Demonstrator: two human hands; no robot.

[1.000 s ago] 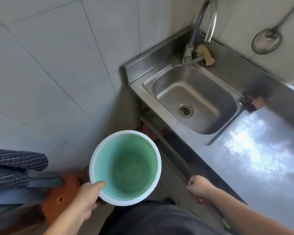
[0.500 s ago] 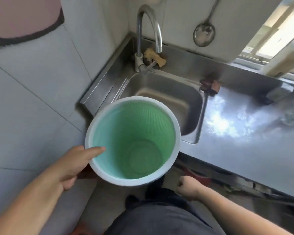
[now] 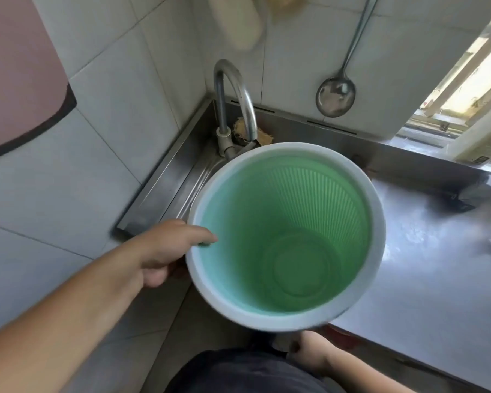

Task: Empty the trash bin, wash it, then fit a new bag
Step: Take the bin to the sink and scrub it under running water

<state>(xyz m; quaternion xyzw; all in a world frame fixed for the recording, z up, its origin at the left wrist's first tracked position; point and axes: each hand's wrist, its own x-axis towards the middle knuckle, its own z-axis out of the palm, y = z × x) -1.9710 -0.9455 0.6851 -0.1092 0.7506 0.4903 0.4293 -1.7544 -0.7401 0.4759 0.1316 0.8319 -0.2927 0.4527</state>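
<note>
- Head camera, kitchen corner: we hold the trash bin (image 3: 287,228) up over the steel sink (image 3: 199,171), its white rim just below the spout of the faucet (image 3: 233,97).
- Our left hand (image 3: 165,251) pinches the near-left rim, forefinger hooked inside the green wall and the other fingers underneath.
- Our right hand (image 3: 309,353) sits low beneath the bin with its fingers curled; whether it holds anything we cannot tell, as the bin hides part of it.
- The bin looks empty and unlined, so we judge the emptying done and the washing about to start.
- Next we need the bin's mouth under the spout and a free hand on the tap lever at the faucet's base.
- A ladle (image 3: 335,96) hangs on the tiled wall behind.
</note>
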